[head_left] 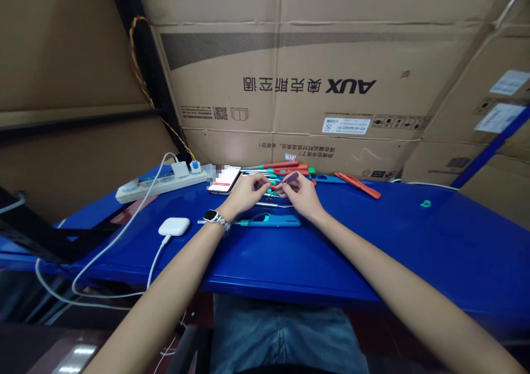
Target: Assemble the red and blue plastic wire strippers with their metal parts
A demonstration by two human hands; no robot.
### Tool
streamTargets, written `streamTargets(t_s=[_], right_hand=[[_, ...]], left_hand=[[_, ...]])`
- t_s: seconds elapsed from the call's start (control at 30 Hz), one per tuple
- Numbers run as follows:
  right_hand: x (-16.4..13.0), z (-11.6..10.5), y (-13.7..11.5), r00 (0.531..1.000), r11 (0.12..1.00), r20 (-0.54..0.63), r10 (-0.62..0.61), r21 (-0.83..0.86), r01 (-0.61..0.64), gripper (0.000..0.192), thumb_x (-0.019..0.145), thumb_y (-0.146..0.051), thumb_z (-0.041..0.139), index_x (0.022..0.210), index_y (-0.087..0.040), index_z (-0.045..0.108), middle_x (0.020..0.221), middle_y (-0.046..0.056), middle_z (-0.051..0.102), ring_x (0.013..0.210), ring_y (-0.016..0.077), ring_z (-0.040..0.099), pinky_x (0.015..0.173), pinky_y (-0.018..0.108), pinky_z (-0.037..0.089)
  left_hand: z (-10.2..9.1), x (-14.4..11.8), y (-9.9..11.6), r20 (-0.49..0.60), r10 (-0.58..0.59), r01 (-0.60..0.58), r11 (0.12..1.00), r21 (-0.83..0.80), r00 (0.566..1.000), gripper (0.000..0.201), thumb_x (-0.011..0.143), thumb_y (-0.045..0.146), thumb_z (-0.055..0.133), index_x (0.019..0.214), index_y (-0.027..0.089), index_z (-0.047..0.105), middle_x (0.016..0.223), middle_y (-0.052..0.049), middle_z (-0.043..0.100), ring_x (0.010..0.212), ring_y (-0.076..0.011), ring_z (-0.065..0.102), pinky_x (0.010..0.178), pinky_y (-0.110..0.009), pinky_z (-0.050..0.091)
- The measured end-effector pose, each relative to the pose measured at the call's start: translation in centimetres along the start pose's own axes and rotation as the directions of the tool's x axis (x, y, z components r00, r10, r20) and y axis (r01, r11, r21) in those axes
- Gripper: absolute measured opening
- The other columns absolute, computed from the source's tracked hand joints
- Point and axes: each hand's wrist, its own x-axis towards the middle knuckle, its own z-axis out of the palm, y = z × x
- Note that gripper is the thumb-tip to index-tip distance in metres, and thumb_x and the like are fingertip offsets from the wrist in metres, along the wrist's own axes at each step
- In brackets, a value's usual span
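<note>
There, both hands, left hand [245, 194] and right hand [301, 196], pinch a slim purple-handled screwdriver [290, 179] between them above the blue bench [414, 236].

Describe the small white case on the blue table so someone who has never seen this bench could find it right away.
Start at the blue table and find the white power strip at its back left. Nearer the front edge, just left of the left hand's wristwatch, lies the white case. It is a rounded pebble shape with a white cable plugged into it.
</note>
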Motion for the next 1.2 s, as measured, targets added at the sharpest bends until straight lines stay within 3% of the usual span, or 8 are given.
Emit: streamTargets(t_s=[0.23,0.43,0.57,0.8,1.2], right_hand=[[-0.5,-1.7,-2.1,0.994,0.985,-0.096,0.057,0.168,-0.04,0.033,0.072,-0.043,0.07,0.088,-0.023,0.049,0.077,0.001,0.072,0.07,0.02,0.073,0.065,0.034,0.062],[-1.3,-3.3,-2.9,0.988,0.976,-0.124,0.095,0.206,-0.068,0.033,0.069,-0.04,0.072,0.085,-0.022,0.049,0.075,0.001,0.073,0.065,0.0194,0.073,0.06,0.033,0.062],[-1.4,-3.4,-3.2,0.987,0.973,-0.129,0.099,0.219,-0.069,0.032,0.069,-0.039,0.072,0.085,-0.022,0.049,0.076,0.001,0.073,0.066,0.0205,0.073,0.057,0.032,0.062],[-1.5,-3.2,-3.4,0.989,0.976,-0.121,0.088,0.207,-0.061,0.033,0.069,-0.041,0.071,0.085,-0.022,0.048,0.077,0.002,0.073,0.069,0.0209,0.073,0.057,0.032,0.062],[-1.8,-3.0,-3.6,0.99,0.991,-0.143,-0.001,0.129,0.02,0.029,0.074,-0.041,0.067,0.085,-0.022,0.049,0.077,0.002,0.071,0.067,0.0196,0.072,0.053,0.031,0.061]], left_hand=[[-0.2,-0.4,0.8,0.12,0.043,-0.028,0.992,-0.121,0.992,0.02,0.084,0.028,0.059,0.096,0.017,0.069,0.1,-0.006,0.072,0.088,-0.0189,0.064,0.076,-0.029,0.047],[0.4,-0.6,1.4,0.208,0.002,0.043,0.976,-0.213,0.978,0.026,0.072,0.033,0.078,0.09,0.017,0.071,0.096,-0.005,0.073,0.082,-0.0168,0.064,0.074,-0.027,0.048],[0.9,-0.6,1.4,0.215,-0.018,0.072,0.967,-0.246,0.976,0.019,0.074,0.032,0.076,0.082,0.015,0.071,0.082,-0.004,0.072,0.075,-0.0162,0.064,0.071,-0.027,0.048],[1.3,-0.5,1.4,0.191,-0.036,0.104,0.928,-0.357,0.981,0.025,0.076,0.039,0.072,0.078,0.014,0.072,0.074,-0.005,0.072,0.067,-0.015,0.063,0.063,-0.026,0.047],[1.3,-0.5,1.7,0.183,-0.054,0.104,0.956,-0.274,0.982,0.028,0.076,0.042,0.07,0.076,0.014,0.072,0.07,-0.005,0.071,0.064,-0.0154,0.06,0.062,-0.026,0.045]])
